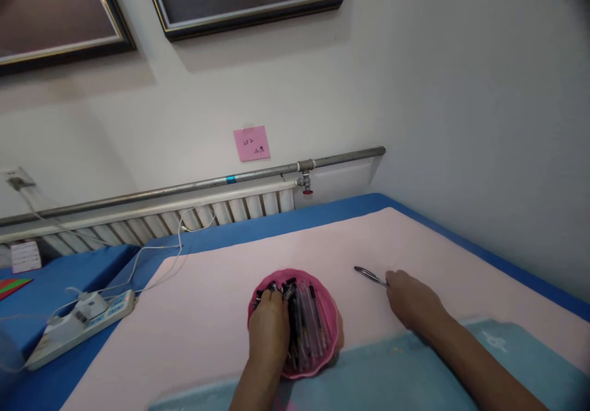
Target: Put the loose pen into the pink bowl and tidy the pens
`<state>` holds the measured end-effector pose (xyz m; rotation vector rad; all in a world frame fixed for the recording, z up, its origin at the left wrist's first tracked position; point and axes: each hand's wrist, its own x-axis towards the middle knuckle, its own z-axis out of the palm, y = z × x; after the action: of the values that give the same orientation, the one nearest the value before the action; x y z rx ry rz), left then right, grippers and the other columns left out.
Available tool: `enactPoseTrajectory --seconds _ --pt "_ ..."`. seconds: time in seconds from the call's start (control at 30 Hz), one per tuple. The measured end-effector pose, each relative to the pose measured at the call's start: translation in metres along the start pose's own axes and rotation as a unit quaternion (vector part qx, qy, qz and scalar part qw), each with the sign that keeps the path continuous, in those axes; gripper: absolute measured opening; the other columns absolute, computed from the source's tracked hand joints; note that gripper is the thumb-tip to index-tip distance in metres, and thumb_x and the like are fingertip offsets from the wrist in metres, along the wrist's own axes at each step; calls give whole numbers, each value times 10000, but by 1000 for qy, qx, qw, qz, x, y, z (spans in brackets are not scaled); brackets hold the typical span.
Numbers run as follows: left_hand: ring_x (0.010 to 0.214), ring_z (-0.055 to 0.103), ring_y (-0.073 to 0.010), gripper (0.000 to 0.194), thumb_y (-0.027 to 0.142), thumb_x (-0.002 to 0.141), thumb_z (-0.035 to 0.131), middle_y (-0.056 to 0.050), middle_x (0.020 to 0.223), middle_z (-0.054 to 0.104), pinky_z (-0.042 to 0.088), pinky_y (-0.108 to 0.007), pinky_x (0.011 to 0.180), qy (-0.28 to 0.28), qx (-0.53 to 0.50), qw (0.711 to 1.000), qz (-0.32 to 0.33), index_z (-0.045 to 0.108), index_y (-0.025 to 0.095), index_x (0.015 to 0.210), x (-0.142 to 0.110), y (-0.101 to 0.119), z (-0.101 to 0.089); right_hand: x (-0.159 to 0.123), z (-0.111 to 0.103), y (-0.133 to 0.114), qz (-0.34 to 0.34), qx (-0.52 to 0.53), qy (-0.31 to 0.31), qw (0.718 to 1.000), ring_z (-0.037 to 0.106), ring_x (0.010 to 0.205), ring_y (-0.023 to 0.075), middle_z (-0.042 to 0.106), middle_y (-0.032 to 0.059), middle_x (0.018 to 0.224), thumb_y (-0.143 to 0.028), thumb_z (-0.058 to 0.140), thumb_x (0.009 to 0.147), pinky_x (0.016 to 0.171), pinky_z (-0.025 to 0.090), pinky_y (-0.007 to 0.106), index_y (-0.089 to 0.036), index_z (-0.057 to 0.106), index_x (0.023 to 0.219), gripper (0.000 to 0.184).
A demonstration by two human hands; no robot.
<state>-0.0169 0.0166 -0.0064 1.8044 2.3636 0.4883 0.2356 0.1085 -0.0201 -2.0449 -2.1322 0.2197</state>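
Observation:
A round pink basket point(332, 337) with a wavy rim stands in front of me, filled with several pen parts: clear barrels point(306, 319) and black pieces point(290, 285). My left hand point(270, 325) reaches into its left side with the fingers curled down among the small black parts; what they grip, if anything, is hidden. To the right of the basket, my right hand point(410, 297) is closed round one end of a dark, shiny pen point(369, 274). The pen points left and away from me, over the pink sheet.
A pink sheet point(198, 313) covers the blue table point(258, 228), with a teal mat point(378, 368) along the near edge. On the left lie a white power strip point(87, 331) with plugs and loose white cables point(179, 245). Behind are a radiator point(230, 210), a pipe and the wall.

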Motion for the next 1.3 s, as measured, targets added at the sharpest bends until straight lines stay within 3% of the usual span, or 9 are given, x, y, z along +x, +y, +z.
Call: enactPoseTrajectory --seconds 0.13,0.3,0.5,0.6,0.73,0.93,1.17,1.3 --pt "921 579 -205 285 227 878 350 -95 1019 622 407 -302 786 41 -75 996 11 615 159 955 0 -6 -3 -10 -9 -12 -30 52 6 998 625 719 229 653 107 777 -117 418 845 592 432 309 -127 614 757 216" --pt "931 573 -190 249 213 849 405 -74 1035 617 407 -287 803 46 -115 992 24 627 189 959 -1 -11 -6 -23 -14 -28 -85 173 10 981 605 628 179 655 19 689 -243 404 821 548 415 252 -202 590 769 197" --pt "905 575 -186 225 202 837 418 -67 1004 624 400 -282 767 46 -115 992 30 627 199 918 -1 -13 -2 -33 -18 -37 -95 271 36 957 567 588 173 615 0 621 -318 430 779 530 400 252 -211 588 735 196" --pt "807 585 -186 205 237 851 405 -56 880 646 387 -283 694 48 -108 993 3 604 195 827 1 -13 -2 -38 -23 -41 -97 306 30 947 533 555 163 593 -12 582 -317 457 760 502 372 247 -215 604 716 184" --pt "716 584 -177 211 279 864 397 -40 771 651 366 -274 632 54 -142 988 -30 581 195 803 4 -9 -1 -44 -27 -48 -94 347 3 933 474 502 147 523 -37 517 -333 484 748 470 331 241 -218 604 706 171" --pt "819 592 -184 177 241 841 431 -53 896 661 396 -289 722 53 -181 982 -2 597 193 879 5 -5 3 -46 -26 -50 -74 420 -54 903 416 490 125 468 -56 506 -332 512 746 469 297 236 -213 598 716 149" --pt "930 563 -196 194 176 796 461 -62 1000 630 419 -332 831 71 -220 973 22 603 195 928 3 -9 3 -43 -16 -48 -59 528 -167 831 336 393 81 392 -82 462 -359 481 774 394 259 213 -174 571 779 206" --pt "971 535 -193 224 181 786 469 -62 1008 610 399 -342 886 113 -271 955 34 610 199 959 2 -8 1 -44 -12 -50 -64 573 -231 784 314 377 57 391 -89 464 -330 475 770 367 242 184 -165 541 755 178"
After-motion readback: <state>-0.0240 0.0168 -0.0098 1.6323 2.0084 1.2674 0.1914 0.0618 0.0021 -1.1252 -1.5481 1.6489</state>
